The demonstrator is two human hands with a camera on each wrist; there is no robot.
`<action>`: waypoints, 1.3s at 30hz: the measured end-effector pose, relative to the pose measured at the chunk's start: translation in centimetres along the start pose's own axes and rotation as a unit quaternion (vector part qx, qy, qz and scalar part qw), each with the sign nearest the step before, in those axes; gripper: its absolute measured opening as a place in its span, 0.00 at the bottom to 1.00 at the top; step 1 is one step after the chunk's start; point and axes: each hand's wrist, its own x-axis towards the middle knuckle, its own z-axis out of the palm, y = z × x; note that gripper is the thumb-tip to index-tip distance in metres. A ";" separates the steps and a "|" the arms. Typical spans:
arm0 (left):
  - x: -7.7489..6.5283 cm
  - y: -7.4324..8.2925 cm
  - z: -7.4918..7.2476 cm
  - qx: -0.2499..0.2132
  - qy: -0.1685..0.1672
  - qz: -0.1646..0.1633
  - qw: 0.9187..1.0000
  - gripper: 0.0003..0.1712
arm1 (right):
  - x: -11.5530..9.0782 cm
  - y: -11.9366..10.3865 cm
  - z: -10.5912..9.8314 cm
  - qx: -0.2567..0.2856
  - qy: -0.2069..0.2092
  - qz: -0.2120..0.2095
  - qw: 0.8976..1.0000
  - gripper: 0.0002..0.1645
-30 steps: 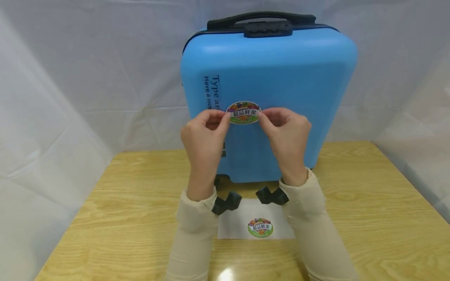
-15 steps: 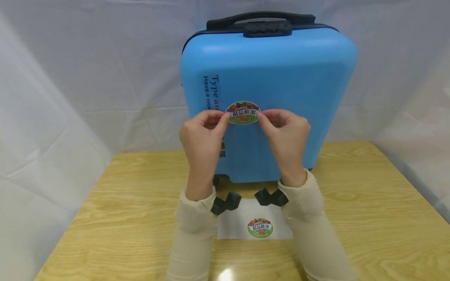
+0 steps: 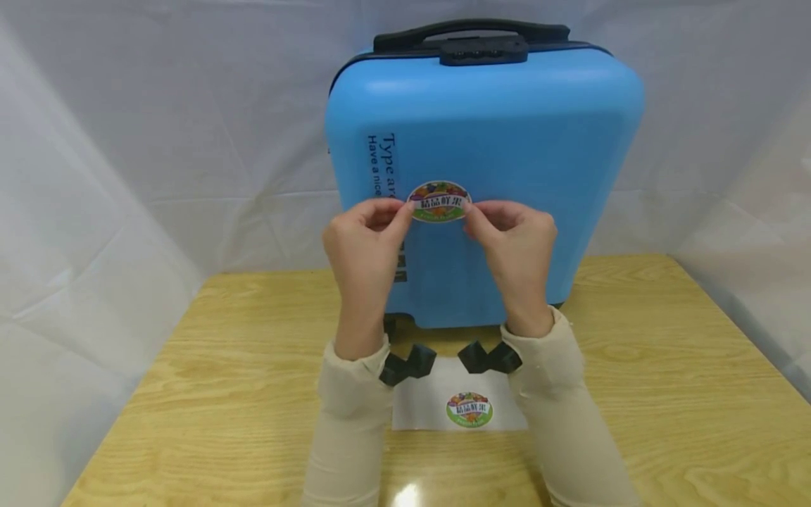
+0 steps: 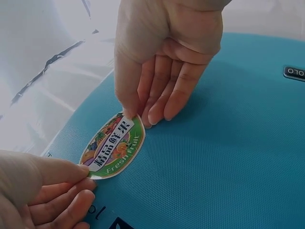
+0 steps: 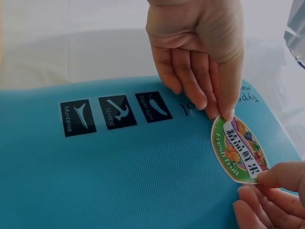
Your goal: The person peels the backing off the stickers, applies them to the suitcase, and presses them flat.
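Head view, oval sticker [image 3: 439,202]: between my hands, its near end pinched by my left hand [image 3: 364,246], the other by my right hand [image 3: 519,243]; over the last second it has barely shifted — so I judge the work at a steady hold.
Head view, suitcase [image 3: 538,155]: one, blue, upright just beyond both hands, its one black handle [image 3: 475,28] above them.
Head view, backing sheet [image 3: 424,405]: one, on the one table [image 3: 222,387] below my hands, carrying one second sticker [image 3: 469,410] — two stickers altogether.
Left wrist view, grip: two hands, thumb and fingers narrow at opposite ends; whether all of the underside touches the suitcase I can't quite tell.
Left wrist view, nameplate [image 4: 295,73]: one, nearer my right hand than my left, well apart from both.
Right wrist view, badges [image 5: 118,112]: three, black, printed beneath my left hand.
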 end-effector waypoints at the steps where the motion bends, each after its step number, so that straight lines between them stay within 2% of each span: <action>1: 0.0 0.0 0.0 0.001 -0.001 -0.003 1.000 0.13 | 0.0 0.0 0.0 0.003 0.000 0.001 1.000 0.14; 18: -0.2 0.3 0.3 0.018 0.009 -0.005 1.000 0.13 | 0.4 0.0 -0.3 0.005 -0.015 0.028 0.999 0.14; 31: -0.3 0.4 0.4 0.022 0.018 0.003 1.000 0.14 | 0.4 -0.3 -0.5 -0.004 -0.022 0.028 0.999 0.16; 39: -0.3 0.6 0.3 0.025 0.016 -0.004 1.000 0.14 | 0.4 -0.4 -0.6 -0.011 -0.023 0.029 0.999 0.15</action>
